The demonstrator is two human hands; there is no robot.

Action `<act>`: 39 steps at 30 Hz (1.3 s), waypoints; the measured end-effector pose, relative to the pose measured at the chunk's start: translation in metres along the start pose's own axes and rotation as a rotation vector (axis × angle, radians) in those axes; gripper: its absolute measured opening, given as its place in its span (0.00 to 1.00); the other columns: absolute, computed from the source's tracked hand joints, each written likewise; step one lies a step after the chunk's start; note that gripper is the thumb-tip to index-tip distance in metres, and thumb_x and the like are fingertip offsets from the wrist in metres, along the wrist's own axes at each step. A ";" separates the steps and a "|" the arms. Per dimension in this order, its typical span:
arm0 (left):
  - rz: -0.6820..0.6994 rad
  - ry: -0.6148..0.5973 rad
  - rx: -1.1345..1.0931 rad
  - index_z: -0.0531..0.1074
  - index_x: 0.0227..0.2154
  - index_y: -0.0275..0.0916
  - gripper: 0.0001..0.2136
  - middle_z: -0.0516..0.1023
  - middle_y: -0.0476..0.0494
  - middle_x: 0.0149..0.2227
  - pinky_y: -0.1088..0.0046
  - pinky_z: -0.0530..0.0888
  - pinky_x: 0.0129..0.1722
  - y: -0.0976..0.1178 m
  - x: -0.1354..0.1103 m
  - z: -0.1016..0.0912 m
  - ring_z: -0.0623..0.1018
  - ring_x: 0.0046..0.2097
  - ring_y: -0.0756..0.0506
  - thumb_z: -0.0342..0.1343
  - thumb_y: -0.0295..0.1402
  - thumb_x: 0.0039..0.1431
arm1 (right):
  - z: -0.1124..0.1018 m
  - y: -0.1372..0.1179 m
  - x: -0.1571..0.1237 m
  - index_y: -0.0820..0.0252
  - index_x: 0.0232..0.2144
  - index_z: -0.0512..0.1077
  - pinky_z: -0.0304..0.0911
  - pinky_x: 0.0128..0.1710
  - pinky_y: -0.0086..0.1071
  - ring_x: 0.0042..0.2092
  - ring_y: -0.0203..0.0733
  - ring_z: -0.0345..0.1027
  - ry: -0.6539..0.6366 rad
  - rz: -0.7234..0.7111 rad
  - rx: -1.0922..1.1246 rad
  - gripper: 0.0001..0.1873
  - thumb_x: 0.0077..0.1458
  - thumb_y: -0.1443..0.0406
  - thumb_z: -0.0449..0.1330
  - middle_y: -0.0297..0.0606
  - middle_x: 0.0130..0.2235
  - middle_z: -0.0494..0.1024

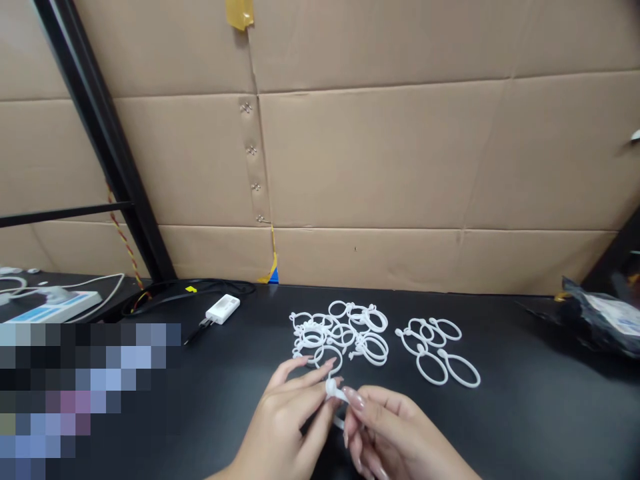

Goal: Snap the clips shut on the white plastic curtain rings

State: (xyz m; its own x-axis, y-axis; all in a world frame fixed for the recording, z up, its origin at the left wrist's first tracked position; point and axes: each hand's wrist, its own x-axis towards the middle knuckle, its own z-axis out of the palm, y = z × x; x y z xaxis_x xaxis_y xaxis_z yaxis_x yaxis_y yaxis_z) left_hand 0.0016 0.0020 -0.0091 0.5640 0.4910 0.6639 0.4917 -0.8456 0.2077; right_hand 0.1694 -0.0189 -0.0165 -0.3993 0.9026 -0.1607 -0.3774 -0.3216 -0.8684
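Observation:
A white plastic ring with a small knob-like end is between my two hands, most of it hidden by fingers. My left hand is closed, with finger and thumb at the knob. From the right, my right hand pinches the strip beside that knob between thumb and index finger. Just beyond my left fingertips lies a loose pile of similar white rings, overlapping one another. A smaller group of white rings rests further right on the black table.
A white power adapter with a plug lies left of the pile. Behind it runs a black cable. A power strip sits at far left, a black plastic bag at far right. A cardboard wall rises at the back.

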 end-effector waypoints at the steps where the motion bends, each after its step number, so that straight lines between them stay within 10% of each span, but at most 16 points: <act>1: -0.004 0.005 -0.004 0.70 0.35 0.38 0.08 0.82 0.39 0.37 0.56 0.74 0.44 0.000 0.000 0.000 0.79 0.45 0.40 0.48 0.21 0.59 | 0.000 0.000 0.000 0.64 0.19 0.72 0.45 0.13 0.21 0.14 0.25 0.58 -0.001 -0.005 0.002 0.21 0.42 0.51 0.66 0.35 0.19 0.73; 23: -0.011 0.082 -0.098 0.74 0.37 0.39 0.08 0.83 0.46 0.32 0.62 0.76 0.42 0.004 0.003 -0.002 0.80 0.43 0.41 0.52 0.23 0.58 | -0.001 -0.002 0.000 0.62 0.22 0.70 0.49 0.19 0.22 0.17 0.24 0.53 0.060 -0.071 0.116 0.16 0.44 0.55 0.66 0.30 0.22 0.69; 26: -0.170 0.010 -0.105 0.71 0.46 0.41 0.11 0.79 0.43 0.44 0.65 0.75 0.45 0.004 -0.001 -0.002 0.76 0.49 0.42 0.50 0.29 0.61 | -0.004 -0.019 -0.004 0.60 0.24 0.68 0.52 0.21 0.25 0.19 0.28 0.51 0.135 -0.175 -0.215 0.17 0.52 0.53 0.58 0.28 0.21 0.65; 30: -0.389 -0.002 -0.135 0.58 0.57 0.44 0.20 0.65 0.42 0.59 0.59 0.68 0.53 0.003 -0.006 0.000 0.66 0.58 0.41 0.47 0.34 0.63 | -0.034 -0.054 -0.002 0.57 0.23 0.69 0.57 0.25 0.30 0.23 0.35 0.58 0.388 -0.435 -1.201 0.18 0.59 0.55 0.49 0.33 0.25 0.66; 39: -0.439 -0.012 -0.220 0.60 0.55 0.48 0.17 0.63 0.45 0.59 0.56 0.67 0.54 0.002 -0.003 0.003 0.65 0.59 0.41 0.45 0.35 0.64 | -0.080 -0.069 0.001 0.60 0.24 0.69 0.52 0.36 0.44 0.31 0.47 0.60 0.670 -0.527 -1.693 0.13 0.58 0.65 0.50 0.42 0.31 0.64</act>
State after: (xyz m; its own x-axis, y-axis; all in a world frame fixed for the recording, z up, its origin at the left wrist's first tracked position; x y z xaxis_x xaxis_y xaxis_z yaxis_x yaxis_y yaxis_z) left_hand 0.0031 -0.0005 -0.0124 0.3434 0.8121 0.4718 0.5336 -0.5821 0.6135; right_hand 0.2615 0.0274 0.0055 -0.0298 0.8827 0.4690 0.9348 0.1908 -0.2996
